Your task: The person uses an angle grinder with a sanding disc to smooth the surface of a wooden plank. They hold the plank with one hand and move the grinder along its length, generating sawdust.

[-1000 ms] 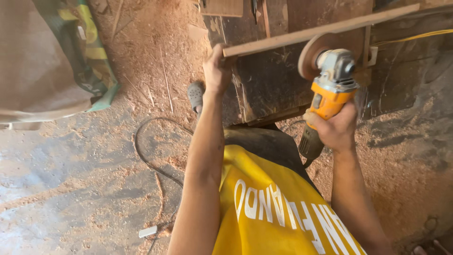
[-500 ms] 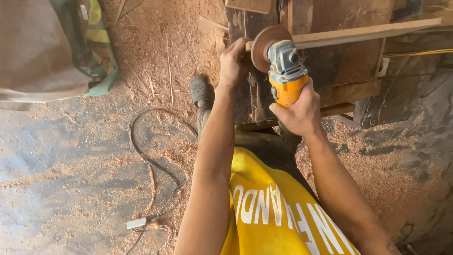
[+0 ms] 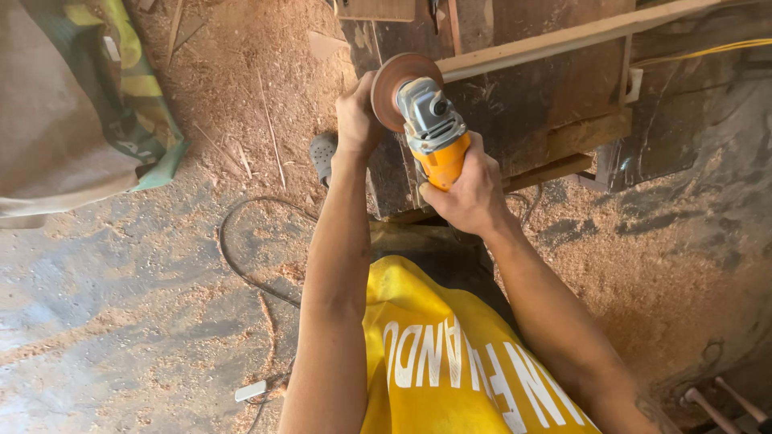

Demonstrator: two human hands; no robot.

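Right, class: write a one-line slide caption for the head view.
Right hand holds an orange angle grinder at a wooden strip; left hand steadies its end.

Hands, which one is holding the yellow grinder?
The right hand grips the grinder by its yellow body; the left hand rests at the wooden strip.

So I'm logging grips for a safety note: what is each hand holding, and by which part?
Right hand grips the angle grinder by its orange body. Left hand grips the end of the wooden strip.

Bulging beige sack (image 3: 48, 120) with green-yellow printed panel, upper left on floor
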